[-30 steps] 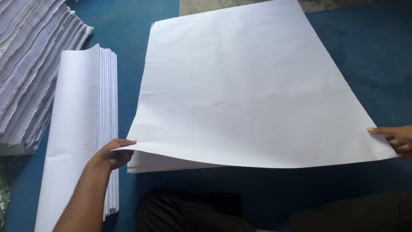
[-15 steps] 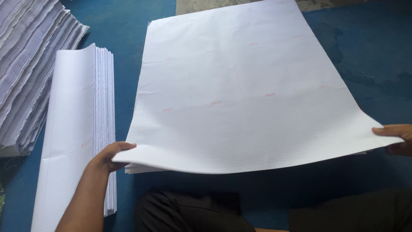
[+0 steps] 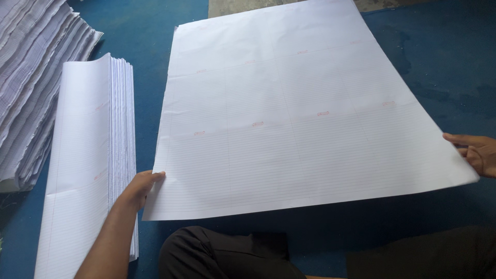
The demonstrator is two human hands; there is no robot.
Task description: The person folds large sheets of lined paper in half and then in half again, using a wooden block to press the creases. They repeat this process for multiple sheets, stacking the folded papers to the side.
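Observation:
A large white ruled paper sheet [image 3: 289,113] with small red marks spreads over the blue floor in front of me. My left hand [image 3: 142,187] pinches its near left corner. My right hand [image 3: 474,154] grips its near right edge, partly cut off by the frame. The near edge of the sheet is lifted off the floor and casts a shadow below it. My dark trouser knees [image 3: 227,253] sit just under that edge.
A stack of folded ruled sheets [image 3: 95,155] lies to the left of the big sheet, close to my left forearm. A taller pile of white paper [image 3: 31,77] fills the far left. Blue floor mat [image 3: 444,62] shows on the right.
The near edge of the sheet has come further toward me and lies flatter, hiding the sheets seen below it before. Both hands kept their hold on its near corners.

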